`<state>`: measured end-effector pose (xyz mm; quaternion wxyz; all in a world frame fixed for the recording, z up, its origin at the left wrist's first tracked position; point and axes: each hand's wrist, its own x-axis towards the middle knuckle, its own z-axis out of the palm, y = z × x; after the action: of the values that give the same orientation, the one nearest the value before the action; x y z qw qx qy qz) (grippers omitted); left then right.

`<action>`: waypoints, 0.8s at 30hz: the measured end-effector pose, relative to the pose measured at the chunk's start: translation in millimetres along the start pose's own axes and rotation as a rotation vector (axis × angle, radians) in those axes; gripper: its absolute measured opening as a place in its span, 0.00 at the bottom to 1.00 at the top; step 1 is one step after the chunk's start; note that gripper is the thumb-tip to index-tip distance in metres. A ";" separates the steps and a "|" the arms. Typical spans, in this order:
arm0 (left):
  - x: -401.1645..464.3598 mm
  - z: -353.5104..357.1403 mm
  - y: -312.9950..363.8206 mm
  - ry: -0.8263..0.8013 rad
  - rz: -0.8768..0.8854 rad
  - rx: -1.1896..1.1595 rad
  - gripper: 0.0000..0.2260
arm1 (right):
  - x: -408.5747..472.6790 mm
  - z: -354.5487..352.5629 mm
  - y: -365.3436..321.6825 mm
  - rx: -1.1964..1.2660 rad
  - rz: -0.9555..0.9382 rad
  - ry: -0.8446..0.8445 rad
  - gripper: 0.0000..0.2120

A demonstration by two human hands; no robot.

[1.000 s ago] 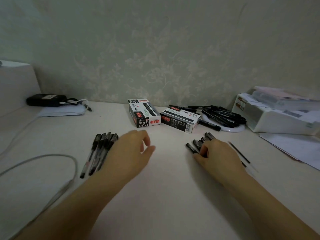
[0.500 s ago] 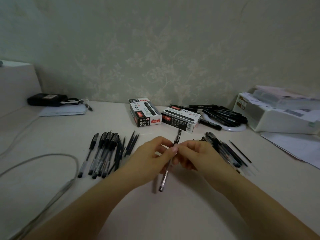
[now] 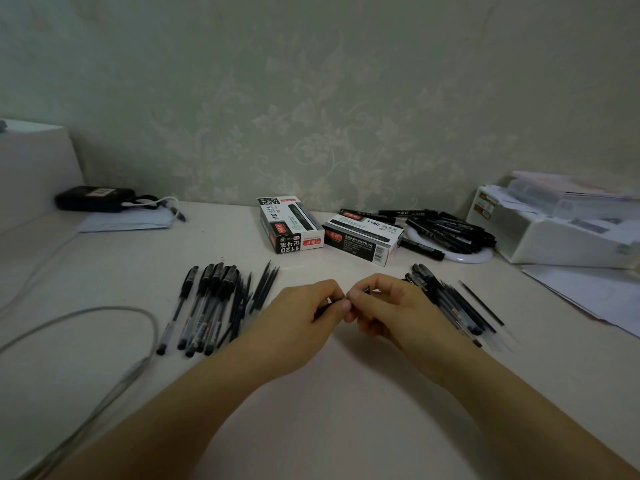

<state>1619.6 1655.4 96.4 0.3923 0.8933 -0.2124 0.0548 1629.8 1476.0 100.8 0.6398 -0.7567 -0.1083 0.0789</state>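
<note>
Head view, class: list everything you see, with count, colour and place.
pen: one, dark, pinched between both hands
capped pens: several, black and clear, left of hands
refills: several, dark, beside the capped pens
loose pens: several, dark, right of hands
boxes: two, black-white-red, centre back
markers: many, black, back right
tray: one, white, far right
cable: one, grey, left
left hand: one, grips pen
right hand: one, grips pen
</note>
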 end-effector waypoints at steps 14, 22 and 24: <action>0.6 -5.8 1.5 0.070 0.071 0.200 0.09 | -1.3 -0.8 -0.6 0.167 -0.095 -0.038 0.10; 3.1 -6.2 -1.7 0.118 0.059 0.222 0.14 | -1.6 -2.9 -2.1 0.130 -0.159 0.024 0.05; 3.2 -3.2 -3.1 0.123 0.048 0.268 0.15 | 0.1 -4.6 0.2 0.112 -0.143 0.054 0.04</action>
<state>1624.1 1658.5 97.4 0.2804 0.9273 -0.1999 0.1467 1631.1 1471.6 101.4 0.6880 -0.7119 -0.1400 0.0185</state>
